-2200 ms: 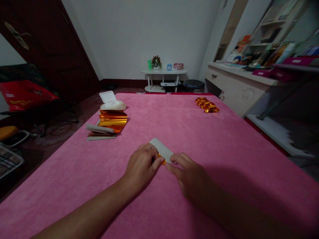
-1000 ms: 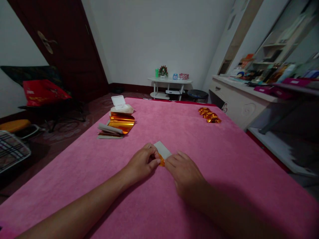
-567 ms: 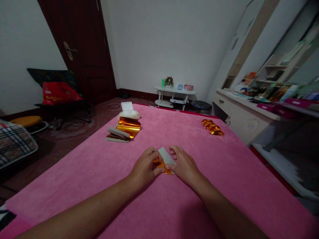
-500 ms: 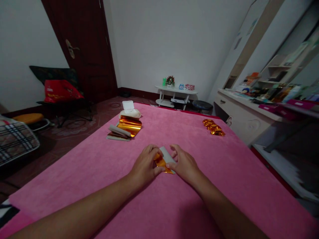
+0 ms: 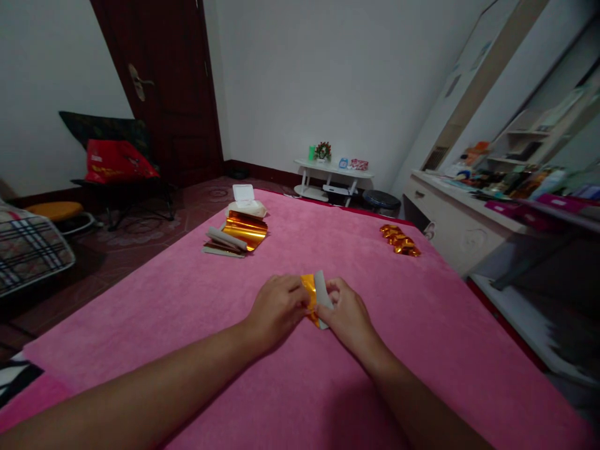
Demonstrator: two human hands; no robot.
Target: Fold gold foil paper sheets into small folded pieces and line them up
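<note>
Between my hands, low over the pink cloth (image 5: 197, 325), is a sheet of gold foil paper (image 5: 309, 285) with a grey back, partly folded so that both colours show. My left hand (image 5: 280, 307) is closed on its left, gold side, fingers curled together. On the grey flap at the right, my right hand (image 5: 344, 312) pinches the paper between thumb and bent fingers. The lower part of the sheet is partly covered by my fingers.
A stack of gold foil sheets (image 5: 246, 231), some curled grey side up, lies at the back left, before a white pack with its lid raised (image 5: 244, 194). Several folded gold foil pieces (image 5: 399, 240) sit in a row at the back right.
The foil paper has turned more upright, its grey flap now standing between my hands. My left fingers have closed in on the gold side. The view has shifted slightly.
</note>
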